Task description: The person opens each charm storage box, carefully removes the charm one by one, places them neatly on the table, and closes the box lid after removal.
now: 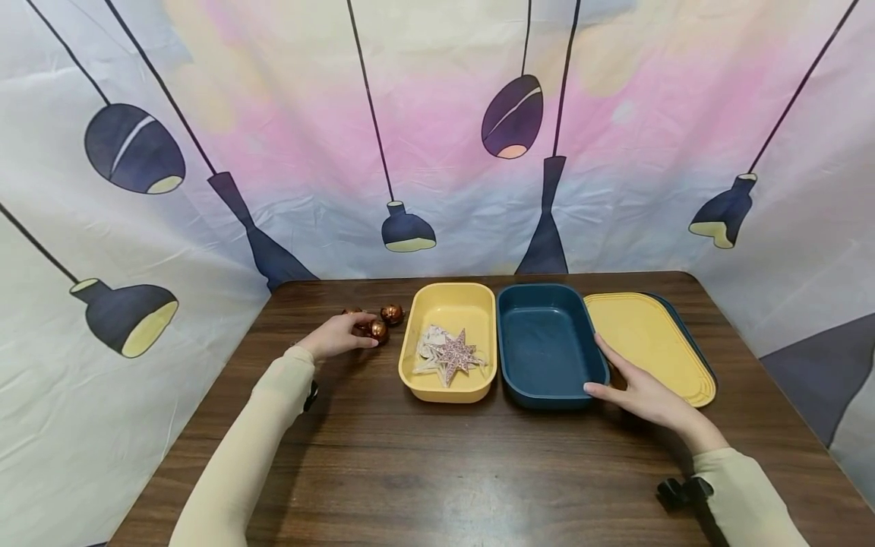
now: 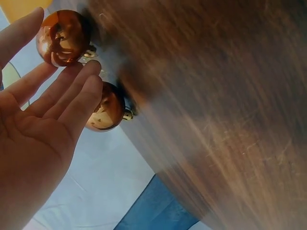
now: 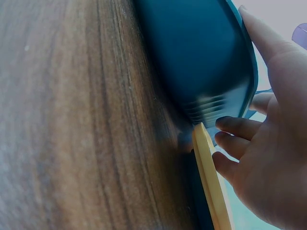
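My left hand [image 1: 336, 336] is at the left of the table, its thumb and fingers spread around a shiny copper bauble [image 1: 378, 329]. In the left wrist view the thumb tip is right at this bauble [image 2: 64, 38], and a second bauble [image 2: 108, 109] shows behind the fingertips. Another bauble [image 1: 393, 314] lies just beyond the hand. My right hand [image 1: 642, 391] rests its fairly straight fingers along the right side of the dark blue box [image 1: 547, 349], thumb at the near corner of the rim. No contents show inside this box.
Left of the blue box stands a yellow box [image 1: 447, 304] holding glittery star ornaments [image 1: 454, 355]. A yellow lid [image 1: 636, 334] lies over a dark blue lid [image 1: 704, 365] on the right. A printed cloth [image 1: 444, 114] hangs behind the brown table [image 1: 437, 471].
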Demonstrator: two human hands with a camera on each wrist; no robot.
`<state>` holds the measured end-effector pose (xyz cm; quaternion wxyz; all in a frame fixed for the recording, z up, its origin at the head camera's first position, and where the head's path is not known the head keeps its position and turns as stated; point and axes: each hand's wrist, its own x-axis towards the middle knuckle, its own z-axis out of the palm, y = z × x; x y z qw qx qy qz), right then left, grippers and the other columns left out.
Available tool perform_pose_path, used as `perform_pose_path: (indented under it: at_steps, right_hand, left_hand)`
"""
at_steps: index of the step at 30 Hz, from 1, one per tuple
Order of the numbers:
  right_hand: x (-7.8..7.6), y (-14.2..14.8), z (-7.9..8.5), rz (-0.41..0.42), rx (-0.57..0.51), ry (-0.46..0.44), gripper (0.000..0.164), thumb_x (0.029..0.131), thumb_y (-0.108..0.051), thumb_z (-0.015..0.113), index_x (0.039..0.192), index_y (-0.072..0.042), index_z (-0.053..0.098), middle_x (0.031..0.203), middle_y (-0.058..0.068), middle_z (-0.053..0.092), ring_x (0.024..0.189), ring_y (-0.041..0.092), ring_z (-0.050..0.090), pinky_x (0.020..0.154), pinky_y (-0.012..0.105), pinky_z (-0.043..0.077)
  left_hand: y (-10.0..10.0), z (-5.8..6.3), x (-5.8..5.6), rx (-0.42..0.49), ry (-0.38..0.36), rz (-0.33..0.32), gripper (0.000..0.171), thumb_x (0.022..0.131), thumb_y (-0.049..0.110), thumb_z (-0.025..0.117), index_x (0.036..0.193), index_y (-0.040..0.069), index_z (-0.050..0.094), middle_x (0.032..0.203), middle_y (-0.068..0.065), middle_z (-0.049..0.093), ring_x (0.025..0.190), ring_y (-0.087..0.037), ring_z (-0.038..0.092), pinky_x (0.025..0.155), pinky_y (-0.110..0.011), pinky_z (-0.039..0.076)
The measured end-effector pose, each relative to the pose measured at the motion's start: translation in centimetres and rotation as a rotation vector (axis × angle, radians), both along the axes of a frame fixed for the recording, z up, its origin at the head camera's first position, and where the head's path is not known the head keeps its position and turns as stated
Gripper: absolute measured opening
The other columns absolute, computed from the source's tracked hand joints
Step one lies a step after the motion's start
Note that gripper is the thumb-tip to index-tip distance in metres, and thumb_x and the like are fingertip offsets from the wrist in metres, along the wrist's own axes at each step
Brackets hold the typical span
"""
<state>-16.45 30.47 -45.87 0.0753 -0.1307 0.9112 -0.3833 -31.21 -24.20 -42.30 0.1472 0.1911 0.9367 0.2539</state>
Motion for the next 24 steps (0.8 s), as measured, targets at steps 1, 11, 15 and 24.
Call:
perform_pose_path:
  at_steps: [1, 11, 15, 24]
  right_hand:
    - [0.0, 0.0, 0.0, 0.000, 0.000, 0.000, 0.093, 0.097, -0.043, 0.066, 0.164, -0.027, 0.003, 0.166, 0.020, 0.013, 0.146, 0.052, 0.020, 0.106, 0.073, 0.028]
    - [0.0, 0.0, -0.2, -0.002, -0.003, -0.001, 0.093, 0.098, -0.045, 0.065, 0.164, -0.026, 0.002, 0.166, 0.021, 0.011, 0.146, 0.053, 0.019, 0.106, 0.074, 0.026]
    - [0.0, 0.0, -0.2, 0.000, -0.008, -0.002, 0.093, 0.098, -0.045, 0.064, 0.164, -0.027, 0.002, 0.166, 0.021, 0.010, 0.146, 0.053, 0.017, 0.106, 0.074, 0.026]
    - [0.0, 0.0, -0.3, -0.003, -0.004, -0.006, 0.093, 0.098, -0.046, 0.064, 0.164, -0.028, 0.001, 0.166, 0.020, 0.010, 0.147, 0.052, 0.017, 0.106, 0.074, 0.025]
  left_hand:
    - [0.0, 0.1, 0.0, 0.007, -0.002, 0.003, 0.066, 0.097, 0.030, 0.069, 0.150, 0.000, 0.045, 0.146, -0.022, 0.050, 0.125, -0.038, 0.056, 0.102, -0.053, 0.046]
    - [-0.2, 1.0, -0.5, 0.003, 0.053, -0.004, 0.064, 0.096, 0.028, 0.071, 0.149, 0.001, 0.047, 0.135, -0.023, 0.058, 0.121, -0.038, 0.058, 0.099, -0.054, 0.047]
    - [-0.2, 1.6, -0.8, 0.007, 0.054, 0.013, 0.067, 0.096, 0.030, 0.070, 0.151, 0.003, 0.044, 0.140, -0.024, 0.055, 0.124, -0.040, 0.056, 0.100, -0.055, 0.046]
    - [0.9, 3.5, -1.2, 0.049, 0.046, -0.004, 0.068, 0.096, 0.034, 0.070, 0.153, 0.008, 0.043, 0.147, -0.021, 0.050, 0.129, -0.038, 0.053, 0.103, -0.053, 0.045]
